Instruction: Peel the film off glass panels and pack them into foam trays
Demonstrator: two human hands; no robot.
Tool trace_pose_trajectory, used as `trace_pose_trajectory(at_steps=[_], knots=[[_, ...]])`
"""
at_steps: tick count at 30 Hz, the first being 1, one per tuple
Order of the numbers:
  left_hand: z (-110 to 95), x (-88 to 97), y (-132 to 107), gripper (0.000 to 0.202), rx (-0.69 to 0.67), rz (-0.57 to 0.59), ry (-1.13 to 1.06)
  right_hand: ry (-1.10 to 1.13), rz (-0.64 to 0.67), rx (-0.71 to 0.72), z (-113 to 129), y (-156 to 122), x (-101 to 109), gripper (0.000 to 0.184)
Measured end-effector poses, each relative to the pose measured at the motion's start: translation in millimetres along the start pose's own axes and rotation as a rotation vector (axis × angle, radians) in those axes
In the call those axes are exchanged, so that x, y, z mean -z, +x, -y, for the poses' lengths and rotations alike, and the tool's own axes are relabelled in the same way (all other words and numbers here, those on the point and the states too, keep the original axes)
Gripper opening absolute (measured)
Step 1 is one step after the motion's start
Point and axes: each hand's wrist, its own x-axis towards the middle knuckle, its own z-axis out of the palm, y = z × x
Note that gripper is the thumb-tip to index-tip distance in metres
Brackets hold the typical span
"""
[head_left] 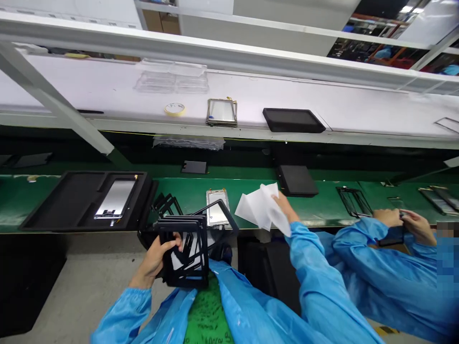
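Note:
My left hand [157,257] is closed around the side of a stack of thin black rectangular frames [203,253], held upright in front of my body. One more black frame [229,219] sticks out at an angle behind the stack. With the fingers of my right hand [286,208] I grip several white sheets [254,208] over the green bench. Between my hands, a silver-backed display panel [217,215] lies on the bench, partly behind the tilted frame. More small black frames [167,205] lean just beyond the stack.
A black foam tray [60,200] at left holds a display panel [116,197]. Black foam blocks [297,180] stand behind my right hand. A white shelf [236,86] spans the back, carrying tape [174,109] and stacked frames [222,112]. A co-worker's hands [405,220] work at right.

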Motion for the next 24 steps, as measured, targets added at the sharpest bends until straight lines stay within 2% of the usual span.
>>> trace_pose_trajectory(at_steps=[3, 5, 8, 10, 12, 13, 14, 16, 17, 18, 20, 22, 24], knots=[[-1, -0.3, -9, 0.025, 0.038, 0.001, 0.058, -0.196, 0.207, -0.149, -15, 13, -44, 0.030], [-3, -5.0, -13, 0.026, 0.051, 0.024, 0.110, -0.242, 0.256, -0.203, -24, 26, -63, 0.028], [-8, -17.0, -15, 0.030, 0.045, 0.050, 0.157, -0.283, 0.253, -0.240, -25, 44, -77, 0.039], [-12, -25.0, -15, 0.029, 0.035, 0.025, 0.169, -0.258, 0.130, -0.199, -9, 44, -78, 0.062], [-15, -30.4, -13, 0.027, 0.027, -0.008, 0.181, -0.037, 0.018, -0.032, 21, 22, -69, 0.079], [-15, -31.9, -12, 0.027, 0.019, -0.022, 0.179, 0.147, 0.019, 0.097, 39, 1, -60, 0.082], [-15, -32.9, -11, 0.026, 0.011, -0.032, 0.171, 0.369, 0.103, 0.243, 58, -24, -50, 0.080], [-14, -33.7, -10, 0.026, -0.005, -0.043, 0.140, 0.698, 0.438, 0.491, 96, -81, -27, 0.080], [-14, -34.0, -10, 0.027, -0.011, -0.037, 0.130, 0.737, 0.523, 0.531, 113, -107, -16, 0.083], [-14, -34.3, -10, 0.027, -0.016, -0.027, 0.127, 0.718, 0.549, 0.550, 129, -127, -5, 0.078], [-15, -35.7, -10, 0.027, -0.028, 0.003, 0.152, 0.600, 0.500, 0.586, 154, -146, 15, 0.063], [-19, -38.8, -12, 0.027, -0.050, 0.067, 0.209, 0.463, 0.433, 0.669, 172, -141, 32, 0.053], [-25, -43.1, -14, 0.026, -0.060, 0.165, 0.250, 0.357, 0.440, 0.797, 189, -127, 46, 0.051]])
